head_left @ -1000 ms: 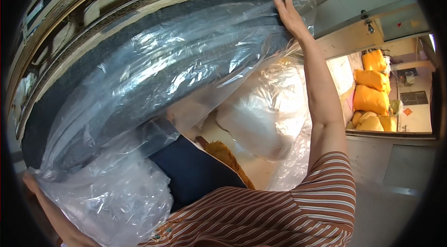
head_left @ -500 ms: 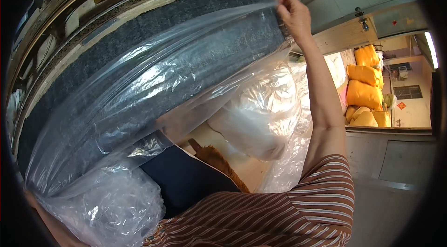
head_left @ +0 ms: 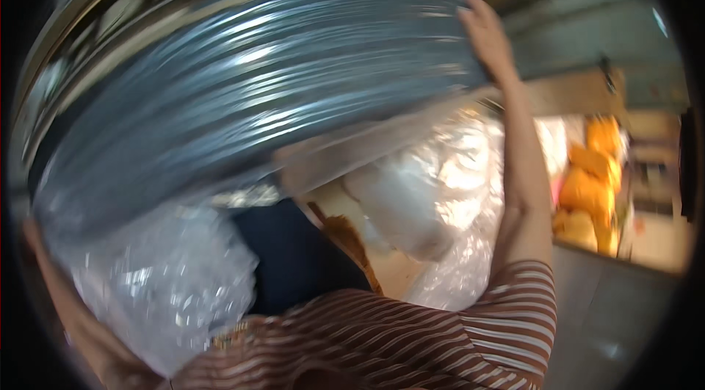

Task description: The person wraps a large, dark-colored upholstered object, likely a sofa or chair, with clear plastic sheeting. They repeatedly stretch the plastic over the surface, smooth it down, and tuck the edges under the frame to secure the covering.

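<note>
Right hand [head_left: 488, 34]: at right end of dark surface [head_left: 59, 131], fingers extended, grip too blurred to tell | Left hand [head_left: 31, 236]: at surface's left end, blurred, cannot tell its grip | Clear plastic sheet [head_left: 257, 89]: across surface, hanging past its near edge | Yellow sacks [head_left: 587, 192]: well apart, right of surface

Clear plastic sheeting [head_left: 257, 89] lies in long glossy creases across a dark surface [head_left: 70, 125], crumpled at lower left.

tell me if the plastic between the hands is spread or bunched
Spread: the plastic stretches wide between the left hand and right hand, with long shiny streaks.
</note>
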A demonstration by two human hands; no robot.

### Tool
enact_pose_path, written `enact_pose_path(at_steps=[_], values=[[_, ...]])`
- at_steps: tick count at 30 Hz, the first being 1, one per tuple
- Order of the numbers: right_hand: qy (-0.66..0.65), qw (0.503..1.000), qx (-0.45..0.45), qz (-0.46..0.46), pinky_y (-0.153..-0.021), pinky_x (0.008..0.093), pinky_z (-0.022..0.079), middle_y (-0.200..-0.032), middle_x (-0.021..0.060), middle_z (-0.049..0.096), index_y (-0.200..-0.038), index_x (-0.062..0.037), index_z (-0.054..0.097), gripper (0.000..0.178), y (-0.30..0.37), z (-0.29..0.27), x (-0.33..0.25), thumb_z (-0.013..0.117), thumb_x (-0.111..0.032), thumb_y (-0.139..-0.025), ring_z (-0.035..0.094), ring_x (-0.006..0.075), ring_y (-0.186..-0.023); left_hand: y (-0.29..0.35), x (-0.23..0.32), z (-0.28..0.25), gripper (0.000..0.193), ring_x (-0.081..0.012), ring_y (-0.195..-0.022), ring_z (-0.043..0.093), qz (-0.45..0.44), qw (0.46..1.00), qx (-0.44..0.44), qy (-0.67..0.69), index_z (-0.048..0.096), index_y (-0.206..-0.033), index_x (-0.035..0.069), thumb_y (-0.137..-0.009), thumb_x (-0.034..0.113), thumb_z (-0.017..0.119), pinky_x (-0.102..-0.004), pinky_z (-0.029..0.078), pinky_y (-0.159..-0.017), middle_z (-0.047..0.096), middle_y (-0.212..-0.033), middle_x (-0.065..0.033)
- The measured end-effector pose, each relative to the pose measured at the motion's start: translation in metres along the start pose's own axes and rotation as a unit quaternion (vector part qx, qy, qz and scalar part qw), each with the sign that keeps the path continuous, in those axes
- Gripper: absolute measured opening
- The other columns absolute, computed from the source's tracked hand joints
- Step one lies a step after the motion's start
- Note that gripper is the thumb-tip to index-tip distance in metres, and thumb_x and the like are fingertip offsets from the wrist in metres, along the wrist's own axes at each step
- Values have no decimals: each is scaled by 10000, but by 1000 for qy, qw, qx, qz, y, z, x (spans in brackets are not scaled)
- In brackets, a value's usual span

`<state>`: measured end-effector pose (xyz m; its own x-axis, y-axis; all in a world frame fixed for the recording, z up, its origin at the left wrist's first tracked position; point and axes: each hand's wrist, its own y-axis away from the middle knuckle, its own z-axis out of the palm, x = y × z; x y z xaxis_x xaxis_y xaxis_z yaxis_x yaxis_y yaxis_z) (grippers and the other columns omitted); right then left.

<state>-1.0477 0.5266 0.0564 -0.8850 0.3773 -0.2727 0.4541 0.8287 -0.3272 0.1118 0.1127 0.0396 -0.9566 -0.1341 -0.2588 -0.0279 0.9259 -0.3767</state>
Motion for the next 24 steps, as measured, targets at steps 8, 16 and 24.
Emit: enact_pose_path(at_steps=[8, 16, 24], values=[[430, 891, 136, 53, -861, 319, 446, -1082, 122, 651, -1143, -16, 625, 495, -6, -20, -28, 475, -455, -968, 585, 188, -1000, 44, 201, -40, 331, -346, -942, 630, -266, 857, 147, 416, 675, -987, 28, -875, 314, 552, -426, 477, -820, 670, -984, -193], [-380, 761, -500, -163, -610, 259, 506, -780, 44, 642, -864, -26, 641, 240, 167, -12, -329, 561, -238, -943, 616, 123, -660, 46, 139, -34, 341, -292, -870, 658, -271, 809, 260, 451, 662, -977, 2, -847, 309, 588, -379, 495, -802, 689, -910, -167], [-182, 929, -248, -204, -997, 457, 384, -1236, 292, 500, -1274, 5, 460, 536, 277, 168, -403, 588, -5, -753, 457, 475, -1158, 49, 190, -42, 299, -328, -927, 597, -239, 771, 273, 522, 579, -1024, -25, -961, 244, 467, -407, 451, -839, 636, -963, -223]])
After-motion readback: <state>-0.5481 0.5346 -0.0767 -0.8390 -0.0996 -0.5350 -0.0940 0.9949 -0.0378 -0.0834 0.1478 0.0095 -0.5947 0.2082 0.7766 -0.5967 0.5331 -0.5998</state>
